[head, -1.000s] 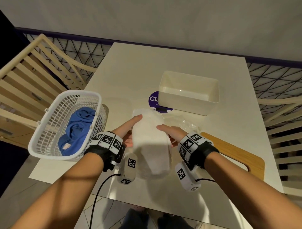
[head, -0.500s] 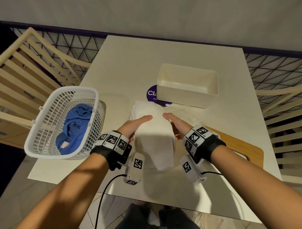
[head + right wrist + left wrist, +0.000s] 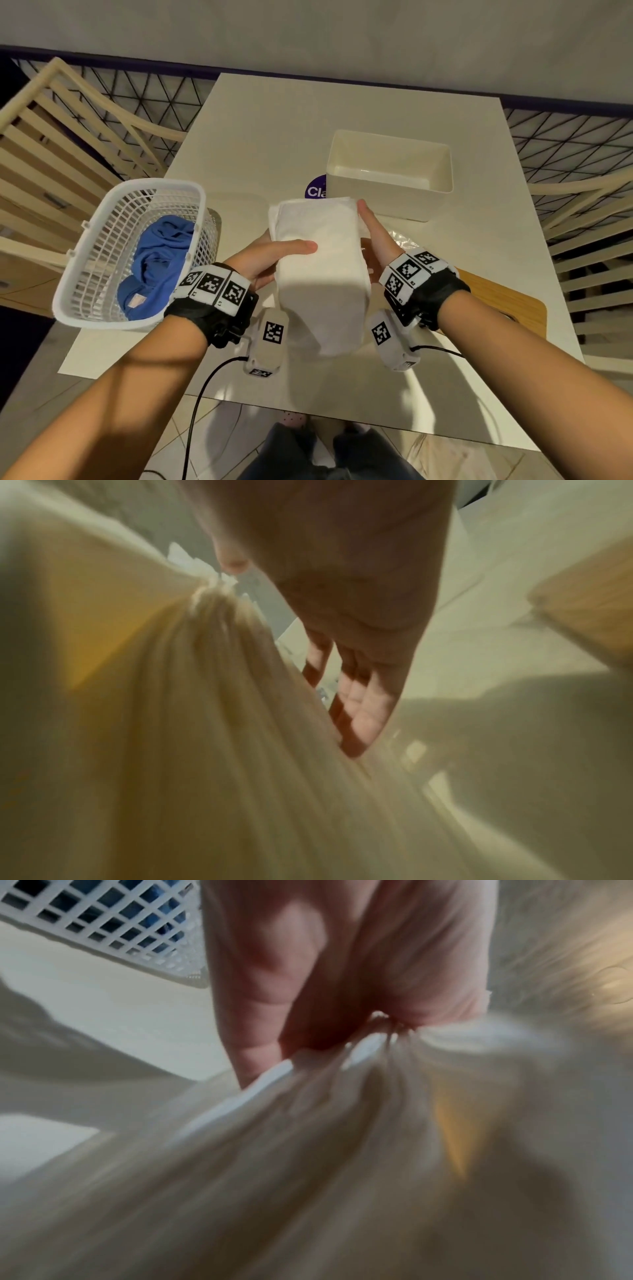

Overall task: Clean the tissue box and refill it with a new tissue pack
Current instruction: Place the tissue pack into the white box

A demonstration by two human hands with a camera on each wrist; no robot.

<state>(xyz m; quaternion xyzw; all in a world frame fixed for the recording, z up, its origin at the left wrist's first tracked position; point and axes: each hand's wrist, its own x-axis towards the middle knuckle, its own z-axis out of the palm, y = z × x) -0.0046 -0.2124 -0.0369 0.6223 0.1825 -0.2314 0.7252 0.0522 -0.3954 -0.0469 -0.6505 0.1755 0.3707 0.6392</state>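
A thick stack of white tissues (image 3: 322,270) hangs above the table's middle, held between both hands. My left hand (image 3: 274,257) grips its left side, thumb across the top and fingers (image 3: 260,1010) curled in under the edge. Against its right side my right hand (image 3: 376,236) presses flat, its fingers (image 3: 363,712) straight along the stack (image 3: 205,723). The cream tissue box (image 3: 383,205) stands open and without contents just beyond the stack, at the back right. Its wooden lid (image 3: 507,301) lies flat on the table to my right.
A white mesh basket (image 3: 85,236) holding a blue cloth (image 3: 154,260) sits at the table's left edge. Crumpled clear wrapper (image 3: 406,240) lies by my right wrist. A purple sticker (image 3: 315,190) shows beside the box. Slatted chairs (image 3: 51,154) flank the table.
Both hands have carried the tissue stack a little away from me, towards the box. My left thumb has slid across its top, and my right hand has reached further along its side.
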